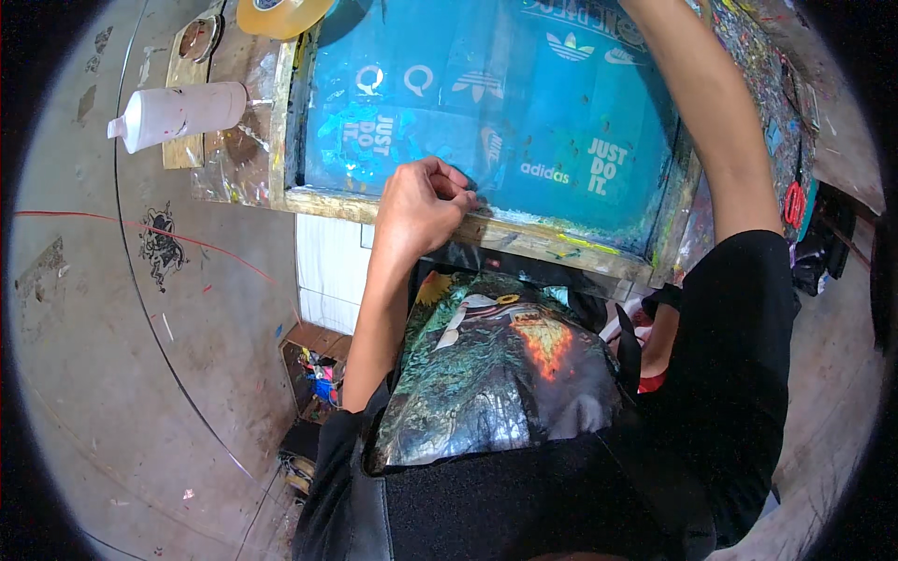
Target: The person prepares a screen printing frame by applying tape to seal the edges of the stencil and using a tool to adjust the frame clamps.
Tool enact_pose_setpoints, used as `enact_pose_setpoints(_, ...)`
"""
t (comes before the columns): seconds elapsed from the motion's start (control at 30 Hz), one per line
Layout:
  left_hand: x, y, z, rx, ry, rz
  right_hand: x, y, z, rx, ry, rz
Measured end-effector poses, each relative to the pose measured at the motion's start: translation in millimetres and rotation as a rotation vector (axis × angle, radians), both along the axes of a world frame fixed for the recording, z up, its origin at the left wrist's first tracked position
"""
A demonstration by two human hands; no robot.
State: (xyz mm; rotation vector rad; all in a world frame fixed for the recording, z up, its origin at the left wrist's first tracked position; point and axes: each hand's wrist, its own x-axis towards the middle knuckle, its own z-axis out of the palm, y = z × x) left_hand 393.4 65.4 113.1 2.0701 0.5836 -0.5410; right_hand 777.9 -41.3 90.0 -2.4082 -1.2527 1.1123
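Note:
A screen-printing frame with a wooden rim [543, 241] and blue mesh [561, 103] lies in front of me. Pale logo and lettering shapes show in the mesh. My left hand [423, 204] rests at the near rim, fingers curled in and thumb and forefinger together by the mesh edge; whether anything is between them is hidden. My right forearm reaches across the frame's right side to the top of the view, and the right hand lies beyond that edge. Bright blue smears [351, 140] mark the mesh's left part.
Left of the frame, a white plastic bottle [187, 112] lies on its side. A roll of yellowish clear tape [281, 14] sits at the frame's upper left corner. Red-handled scissors [794, 203] are by the paint-spattered table's right edge. A dark patterned apron [505, 383] covers my lap.

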Motion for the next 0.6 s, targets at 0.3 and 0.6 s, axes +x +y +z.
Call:
enact_pose_setpoints(0.3,3,5,-12,0.083,0.024,-0.085,-3,-5,-12,0.045,-0.198,0.146)
enact_pose_setpoints(0.6,11,-4,-10,0.313,0.079,-0.161,8,-6,-39,0.199,-0.079,0.135)
